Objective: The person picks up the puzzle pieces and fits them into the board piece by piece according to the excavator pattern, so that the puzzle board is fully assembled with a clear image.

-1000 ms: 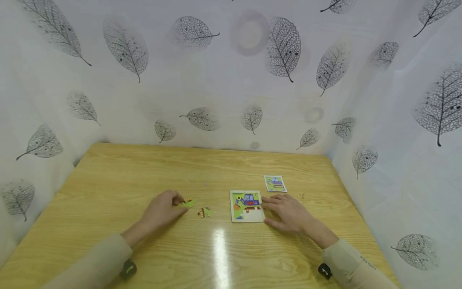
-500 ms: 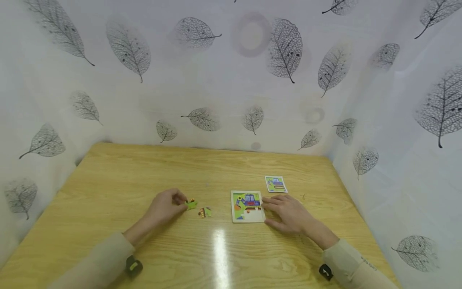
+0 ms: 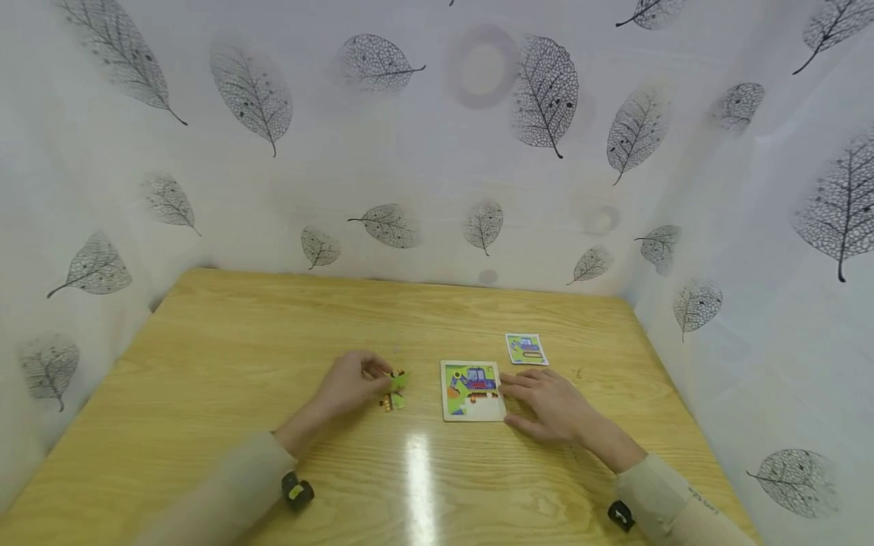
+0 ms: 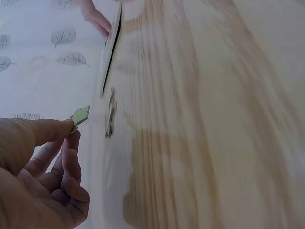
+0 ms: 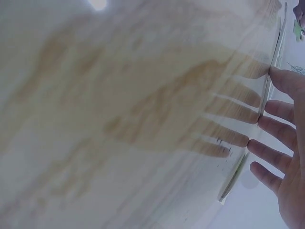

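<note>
In the head view my left hand (image 3: 344,388) pinches a green jigsaw piece (image 3: 399,379) between thumb and fingers. The left wrist view shows that green piece (image 4: 81,115) held up off the table at the fingertips. Another loose jigsaw piece (image 3: 392,403), green with brown and orange parts, lies on the table just below it. To the right is a square puzzle board (image 3: 483,412) with a blue digger picture; a pale gap shows along its lower part. My right hand (image 3: 553,408) touches the board's right edge, its fingers spread and fairly straight in the right wrist view.
A small picture card (image 3: 526,349) of the digger lies behind the board, to the right. The wooden table (image 3: 273,318) carries all of this. A white curtain (image 3: 423,152) with leaf prints hangs around its back and sides.
My left hand has moved right with the green piece, from left of the loose piece to just above it. The right hand stays at the board's edge. The view has shifted slightly.
</note>
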The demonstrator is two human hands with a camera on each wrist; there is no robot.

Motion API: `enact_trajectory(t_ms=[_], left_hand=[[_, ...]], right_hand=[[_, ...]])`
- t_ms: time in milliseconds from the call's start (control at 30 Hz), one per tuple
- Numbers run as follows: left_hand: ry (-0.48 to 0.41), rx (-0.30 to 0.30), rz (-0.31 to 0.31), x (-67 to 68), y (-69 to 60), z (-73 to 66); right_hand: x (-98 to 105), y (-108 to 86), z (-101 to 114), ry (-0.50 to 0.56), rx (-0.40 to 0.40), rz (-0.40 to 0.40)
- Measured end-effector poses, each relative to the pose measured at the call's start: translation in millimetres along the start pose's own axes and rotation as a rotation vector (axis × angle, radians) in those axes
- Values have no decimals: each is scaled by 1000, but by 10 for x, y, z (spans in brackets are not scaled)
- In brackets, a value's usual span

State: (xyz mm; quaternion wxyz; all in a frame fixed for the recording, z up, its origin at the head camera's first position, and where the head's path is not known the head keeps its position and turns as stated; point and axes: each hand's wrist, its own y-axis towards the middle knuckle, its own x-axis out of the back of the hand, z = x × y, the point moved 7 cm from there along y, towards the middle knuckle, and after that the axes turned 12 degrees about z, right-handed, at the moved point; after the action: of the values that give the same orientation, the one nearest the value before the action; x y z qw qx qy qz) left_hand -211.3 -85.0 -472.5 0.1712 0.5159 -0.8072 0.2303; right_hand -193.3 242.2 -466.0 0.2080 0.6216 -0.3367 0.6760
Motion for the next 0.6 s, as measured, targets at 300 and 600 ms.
enact_trajectory(t_ms=[300,600], left_hand=[[-21,-78,62,-388,186,-268],[21,-135,132,-712,366,-417]], right_hand=[[-2,-4,3,-9,6,-10],[28,-6,21,-20,25,-40]])
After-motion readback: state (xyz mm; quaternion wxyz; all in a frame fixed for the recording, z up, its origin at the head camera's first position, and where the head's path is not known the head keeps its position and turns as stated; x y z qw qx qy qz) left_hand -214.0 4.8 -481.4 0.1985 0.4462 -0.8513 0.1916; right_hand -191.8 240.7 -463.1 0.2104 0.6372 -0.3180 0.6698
